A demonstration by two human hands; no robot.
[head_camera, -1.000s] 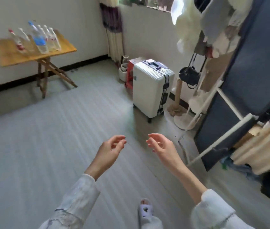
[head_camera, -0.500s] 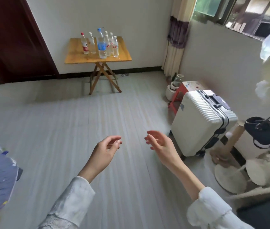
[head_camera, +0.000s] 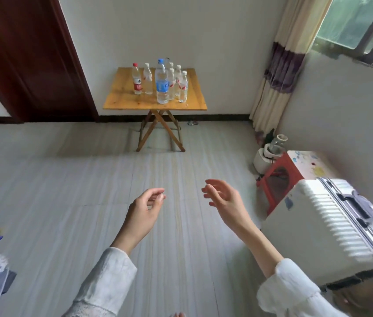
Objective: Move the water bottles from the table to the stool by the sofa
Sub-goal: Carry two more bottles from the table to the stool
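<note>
Several clear water bottles stand in a cluster on a small wooden folding table [head_camera: 121,104] against the far wall. The tallest bottle [head_camera: 162,84] has a blue cap and blue label; a red-labelled bottle [head_camera: 137,81] stands at the left of the group. Far from the table, low in the view, my left hand [head_camera: 144,211] and my right hand [head_camera: 224,197] are held out in front of me over the floor. Both hands hold nothing, with fingers loosely curled and apart. No sofa is in view.
A white hard-shell suitcase [head_camera: 318,227] stands close on my right. Behind it is a red plastic stool [head_camera: 279,172] with a small white appliance [head_camera: 270,154] beside it. A dark red door [head_camera: 28,60] is at far left, a curtain [head_camera: 279,65] at right. Bare floor lies between me and the table.
The view has swung left, bringing the table from the upper left to the centre ahead. The clothes rack has left the view. Both hands stay empty in the same pose.
</note>
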